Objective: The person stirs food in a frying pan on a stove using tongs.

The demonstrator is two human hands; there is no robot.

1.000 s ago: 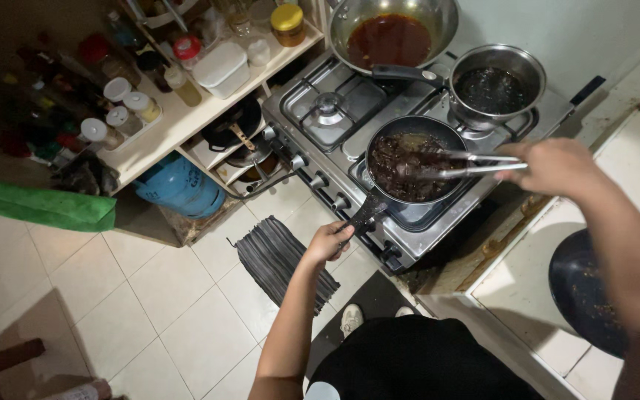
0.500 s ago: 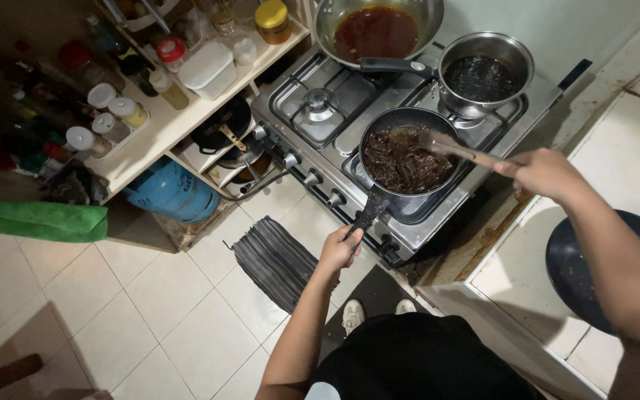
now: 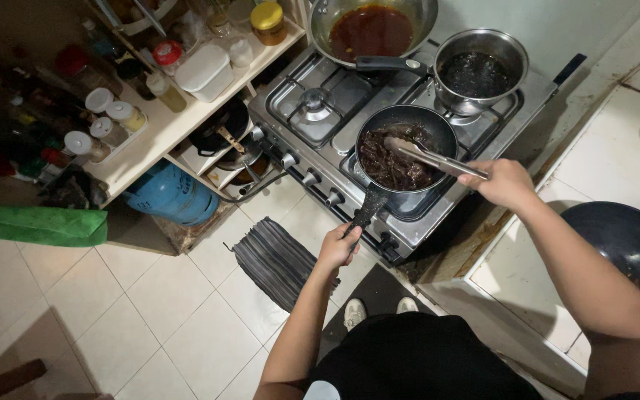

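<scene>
Seen from above, the person's left hand was closed around the dark handle of a small black frying pan full of dark brown shredded food, which sat on the front burner of a silver four-burner gas stove. The right hand, at three o'clock from the pan, gripped a pair of long metal tongs, fingers wrapped around the handle end. Compared with half a second before, the tong tips had moved from the pan's right rim across to about nine o'clock over the food, and the left hand had slid up onto the handle, so the pan was steadied while the food was turned. At twelve o'clock from the pan stood a large steel wok of reddish-brown oil; at one o'clock, a steel saucepan of dark liquid. A blue gas cylinder sat at nine o'clock under a wooden shelf of jars, and a striped grey floor mat lay at seven o'clock.
</scene>
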